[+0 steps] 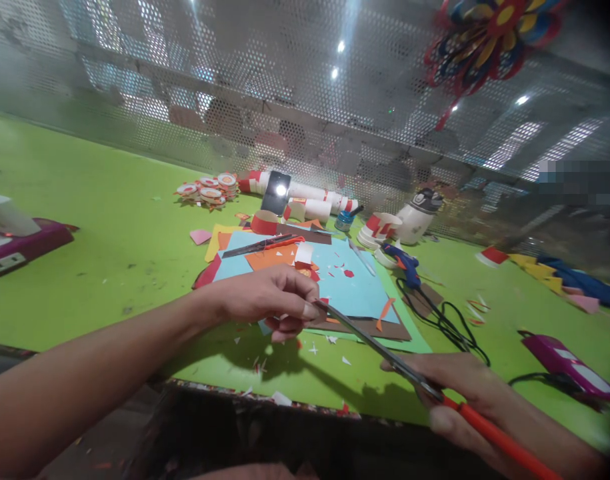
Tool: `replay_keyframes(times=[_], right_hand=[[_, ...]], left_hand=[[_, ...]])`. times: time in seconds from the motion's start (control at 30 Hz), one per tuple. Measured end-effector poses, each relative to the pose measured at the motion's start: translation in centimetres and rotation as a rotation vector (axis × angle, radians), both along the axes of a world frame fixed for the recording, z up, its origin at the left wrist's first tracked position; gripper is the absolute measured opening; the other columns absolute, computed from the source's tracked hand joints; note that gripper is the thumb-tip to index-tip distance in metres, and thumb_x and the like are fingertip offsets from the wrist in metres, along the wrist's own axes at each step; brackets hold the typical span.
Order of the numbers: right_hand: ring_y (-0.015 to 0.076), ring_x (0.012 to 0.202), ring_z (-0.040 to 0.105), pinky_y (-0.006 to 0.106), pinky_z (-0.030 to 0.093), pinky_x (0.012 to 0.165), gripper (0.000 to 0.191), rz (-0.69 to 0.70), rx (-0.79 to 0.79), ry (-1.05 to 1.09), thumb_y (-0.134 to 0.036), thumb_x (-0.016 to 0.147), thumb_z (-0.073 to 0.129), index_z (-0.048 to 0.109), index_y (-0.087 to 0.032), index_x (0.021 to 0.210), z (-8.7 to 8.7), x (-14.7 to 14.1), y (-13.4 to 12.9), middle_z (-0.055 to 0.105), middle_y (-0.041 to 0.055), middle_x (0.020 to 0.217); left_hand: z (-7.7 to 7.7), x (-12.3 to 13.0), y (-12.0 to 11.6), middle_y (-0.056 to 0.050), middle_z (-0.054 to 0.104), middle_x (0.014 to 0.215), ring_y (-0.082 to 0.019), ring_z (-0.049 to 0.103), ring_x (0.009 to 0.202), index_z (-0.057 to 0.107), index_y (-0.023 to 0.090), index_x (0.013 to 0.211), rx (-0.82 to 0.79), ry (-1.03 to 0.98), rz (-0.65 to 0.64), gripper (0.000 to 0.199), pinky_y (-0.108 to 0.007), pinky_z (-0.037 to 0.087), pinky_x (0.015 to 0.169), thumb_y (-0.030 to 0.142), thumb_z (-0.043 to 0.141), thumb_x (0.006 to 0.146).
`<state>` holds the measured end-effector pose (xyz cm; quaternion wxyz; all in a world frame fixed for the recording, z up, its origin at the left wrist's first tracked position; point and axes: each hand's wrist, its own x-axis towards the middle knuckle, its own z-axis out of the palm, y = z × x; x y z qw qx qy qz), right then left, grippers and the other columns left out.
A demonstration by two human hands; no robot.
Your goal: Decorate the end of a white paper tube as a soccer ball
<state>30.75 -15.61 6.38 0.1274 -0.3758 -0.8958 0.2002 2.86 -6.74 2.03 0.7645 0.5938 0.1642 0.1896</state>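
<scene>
My right hand [469,387] is closed around a pair of scissors [367,339] with long dark blades and orange-red handles. The blades point up and left and look closed or nearly so. At their tip my left hand [275,300] is pinched, thumb against bent fingers; what it holds, if anything, is too small to make out. Beneath and beyond the hands lies a stack of coloured sheets, light blue paper [352,280] on top. A second pair of scissors [265,245], orange paper [265,258] and small red and white scraps lie on it.
A blue glue gun [403,262] with a looping black cord lies right of the sheets. Behind stand a phone [275,192], red-and-white paper tubes [309,208], a blue bottle [343,220] and a white jug [415,219]. Purple power strips [567,367] flank both sides. Scraps litter the front edge.
</scene>
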Motion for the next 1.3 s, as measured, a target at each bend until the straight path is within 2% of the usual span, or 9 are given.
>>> replay_keyframes(times=[0.17,0.33,0.47,0.63,0.87,1.1,1.3], right_hand=[[0.019,0.077,0.073,0.021,0.058,0.066,0.048,0.037,0.003,0.031,-0.055,0.096,0.038,0.065,-0.025,0.122,-0.1,0.5,-0.1,0.077,0.0063,0.098],[0.0229,0.087,0.074,0.025,0.06,0.069,0.046,0.02,-0.002,0.019,-0.051,0.096,0.043,0.063,-0.025,0.127,-0.3,1.2,-0.2,0.076,0.0089,0.107],[0.0224,0.084,0.074,0.025,0.06,0.067,0.049,0.006,-0.047,0.025,-0.056,0.094,0.044,0.065,-0.025,0.126,0.0,1.0,-0.2,0.076,0.0078,0.105],[0.0172,0.068,0.072,0.022,0.058,0.06,0.057,0.008,-0.094,0.049,-0.065,0.092,0.041,0.07,-0.024,0.118,0.4,0.3,-0.1,0.077,0.005,0.091],[0.0177,0.065,0.072,0.023,0.057,0.057,0.059,-0.011,-0.024,0.007,-0.066,0.092,0.039,0.072,-0.022,0.114,0.2,0.2,-0.2,0.077,0.0057,0.086],[0.0162,0.053,0.065,0.021,0.053,0.049,0.06,-0.031,0.038,-0.028,-0.065,0.093,0.035,0.075,-0.02,0.089,0.3,-0.3,-0.3,0.072,0.0041,0.066],[0.0162,0.053,0.065,0.022,0.054,0.05,0.055,-0.031,0.079,-0.039,-0.062,0.094,0.037,0.074,-0.021,0.088,0.1,-0.1,-0.5,0.071,0.0038,0.067]], left_hand=[[0.0,0.0,0.1,0.006,0.048,0.049,-0.006,0.049,0.039,0.053,0.015,0.067,-0.003,-0.006,-0.004,0.022,-0.017,0.028,0.039,0.023,0.066,0.083],[-0.2,-0.1,0.2,0.006,0.049,0.051,-0.007,0.051,0.041,0.054,0.015,0.068,0.017,0.009,-0.007,0.021,-0.018,0.03,0.04,0.024,0.066,0.082],[-0.2,0.0,0.1,0.006,0.049,0.05,-0.007,0.051,0.04,0.053,0.015,0.068,0.026,0.027,-0.001,0.023,-0.018,0.027,0.039,0.025,0.066,0.083],[-0.2,0.1,0.1,0.006,0.048,0.049,-0.006,0.048,0.04,0.051,0.016,0.067,0.035,0.027,-0.008,0.024,-0.018,0.028,0.039,0.025,0.065,0.084],[-0.1,0.1,0.0,0.006,0.048,0.049,-0.006,0.046,0.038,0.051,0.016,0.066,0.055,0.048,0.004,0.025,-0.018,0.027,0.039,0.026,0.065,0.084],[-0.1,0.1,0.1,0.006,0.047,0.05,-0.006,0.046,0.039,0.05,0.016,0.065,0.074,0.032,0.003,0.026,-0.018,0.027,0.039,0.026,0.065,0.084],[-0.2,0.1,0.2,0.006,0.048,0.051,-0.006,0.046,0.039,0.051,0.016,0.066,0.076,0.017,-0.003,0.024,-0.018,0.027,0.039,0.024,0.064,0.084]])
